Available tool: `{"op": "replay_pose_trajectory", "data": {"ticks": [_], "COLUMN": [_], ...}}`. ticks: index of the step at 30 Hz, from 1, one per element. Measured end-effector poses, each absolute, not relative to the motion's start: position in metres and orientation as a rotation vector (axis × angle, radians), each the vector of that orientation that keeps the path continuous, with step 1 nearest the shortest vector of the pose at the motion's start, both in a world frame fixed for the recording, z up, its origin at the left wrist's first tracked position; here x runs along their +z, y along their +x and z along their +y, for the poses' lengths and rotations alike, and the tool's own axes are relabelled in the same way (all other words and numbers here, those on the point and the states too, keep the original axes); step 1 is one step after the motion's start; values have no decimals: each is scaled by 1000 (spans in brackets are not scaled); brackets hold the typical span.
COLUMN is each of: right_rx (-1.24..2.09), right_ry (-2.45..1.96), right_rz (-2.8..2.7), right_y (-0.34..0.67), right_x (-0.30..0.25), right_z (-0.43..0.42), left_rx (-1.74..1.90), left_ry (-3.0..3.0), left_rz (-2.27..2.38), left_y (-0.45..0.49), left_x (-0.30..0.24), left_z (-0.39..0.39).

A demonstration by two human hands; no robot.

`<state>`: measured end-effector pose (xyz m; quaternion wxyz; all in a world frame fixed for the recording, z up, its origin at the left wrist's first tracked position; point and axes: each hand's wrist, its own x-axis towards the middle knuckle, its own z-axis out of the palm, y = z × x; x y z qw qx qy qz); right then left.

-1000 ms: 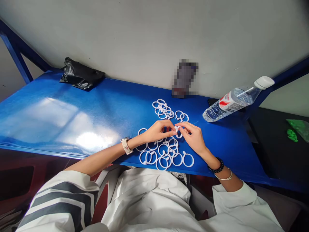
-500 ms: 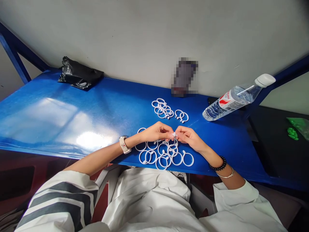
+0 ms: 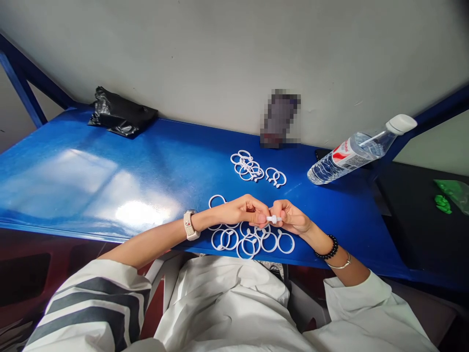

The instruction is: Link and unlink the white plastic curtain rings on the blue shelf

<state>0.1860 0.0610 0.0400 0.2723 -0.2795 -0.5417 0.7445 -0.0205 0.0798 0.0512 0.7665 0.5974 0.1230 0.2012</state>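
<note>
My left hand (image 3: 251, 210) and my right hand (image 3: 294, 218) meet above the near part of the blue table (image 3: 183, 161). Both pinch a white plastic ring (image 3: 274, 219) between thumb and fingers. Only its knobbed part shows; the fingers hide the rest. Below my hands lies a loose group of white rings with small round tabs (image 3: 280, 233), partly covered by my left hand and wrist. Farther back, a second cluster of white rings (image 3: 246, 165) overlaps in a heap, and two more rings (image 3: 276, 177) lie beside it.
A clear water bottle (image 3: 346, 154) with a white cap stands at the right. Against the wall rest a black plastic bag (image 3: 122, 112) and a pixelated dark object (image 3: 280, 117). Green items in a clear bag (image 3: 444, 203) lie on a dark surface at far right.
Both hands have moved a little toward me and to the right with the white ring. Its knobbed part now shows more between the fingertips.
</note>
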Motion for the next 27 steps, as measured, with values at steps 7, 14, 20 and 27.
{"op": "replay_pose_trajectory", "data": {"ticks": [7, 14, 20, 27], "right_rx": [1922, 926, 490, 437], "right_ry": [-698, -1227, -1378, -1376], "right_rz": [-1422, -1700, -1937, -2078], "right_y": [184, 203, 212, 207], "right_x": [53, 54, 46, 45], "right_z": [57, 80, 93, 92], "left_rx": [502, 863, 690, 567], "left_ry": [1387, 1951, 2465, 2701], "left_rz": [275, 646, 464, 472], "left_y": [-28, -32, -30, -30], "left_x": [62, 48, 38, 30], "left_z": [81, 91, 85, 88]}}
